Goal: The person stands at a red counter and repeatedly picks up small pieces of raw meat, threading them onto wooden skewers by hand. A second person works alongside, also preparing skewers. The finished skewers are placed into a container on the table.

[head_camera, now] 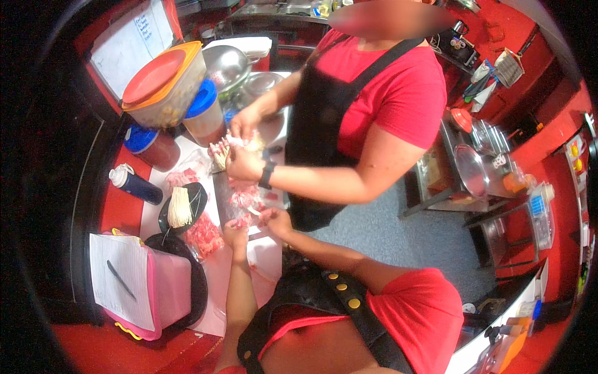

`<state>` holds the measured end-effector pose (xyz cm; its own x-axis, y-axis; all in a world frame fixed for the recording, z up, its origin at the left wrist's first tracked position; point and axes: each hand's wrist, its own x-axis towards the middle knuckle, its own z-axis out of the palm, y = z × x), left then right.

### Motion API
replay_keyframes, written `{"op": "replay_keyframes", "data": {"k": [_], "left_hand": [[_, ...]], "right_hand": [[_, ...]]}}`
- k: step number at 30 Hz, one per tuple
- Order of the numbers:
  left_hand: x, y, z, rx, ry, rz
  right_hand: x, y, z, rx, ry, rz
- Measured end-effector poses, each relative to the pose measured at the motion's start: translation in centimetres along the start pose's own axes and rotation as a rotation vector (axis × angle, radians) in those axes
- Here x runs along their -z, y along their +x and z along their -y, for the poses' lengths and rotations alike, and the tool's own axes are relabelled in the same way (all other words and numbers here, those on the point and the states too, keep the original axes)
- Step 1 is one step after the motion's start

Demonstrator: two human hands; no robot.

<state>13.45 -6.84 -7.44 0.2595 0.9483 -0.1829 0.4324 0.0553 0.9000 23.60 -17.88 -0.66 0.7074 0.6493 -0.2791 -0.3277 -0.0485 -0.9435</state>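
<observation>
My left hand (237,235) pinches a piece of thinly sliced raw meat (244,220) at the near end of the work surface. Close by on the right, my right hand (280,223) has its fingertips closed on pink meat; a small pale strip (253,211) shows beside them, too blurred to name. More sliced meat (244,197) lies just beyond my hands. To the left, a bundle of enoki mushrooms (179,209) rests on a black tray (200,198), with a heap of raw meat (204,235) on plastic next to it. Across from me, a co-worker's hands (245,161) hold enoki-like stems.
A pink tub (173,280) with paper and a pen on top stands at the near left. Behind it are a dark bottle (140,186), blue-lidded containers (156,152) and a stacked orange-lidded tub (173,105). The co-worker's forearm (317,182) reaches over the white table (264,252).
</observation>
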Motion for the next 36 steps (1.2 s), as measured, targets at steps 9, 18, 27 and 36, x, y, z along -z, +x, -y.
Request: {"op": "replay_keyframes", "data": {"k": [9, 18, 27, 36], "left_hand": [[1.1, -1.8, -2.2, -0.024, 0.122, -0.065], [0.4, -0.2, 0.7, -0.204, 0.35, -0.17], [0.8, 0.6, -4.3, 0.386, -0.279, 0.367], [1.2, 1.9, -9.9, 0.517, -0.685, 0.578]], "right_hand": [[-0.1, -0.9, 0.8, 0.036, -0.101, 0.015], [-0.1, 0.6, -2.4, 0.035, 0.109, 0.046], [0.4, 0.9, -1.3, 0.004, -0.016, 0.022], [0.4, 0.2, 1.4, 0.053, 0.114, -0.023]]}}
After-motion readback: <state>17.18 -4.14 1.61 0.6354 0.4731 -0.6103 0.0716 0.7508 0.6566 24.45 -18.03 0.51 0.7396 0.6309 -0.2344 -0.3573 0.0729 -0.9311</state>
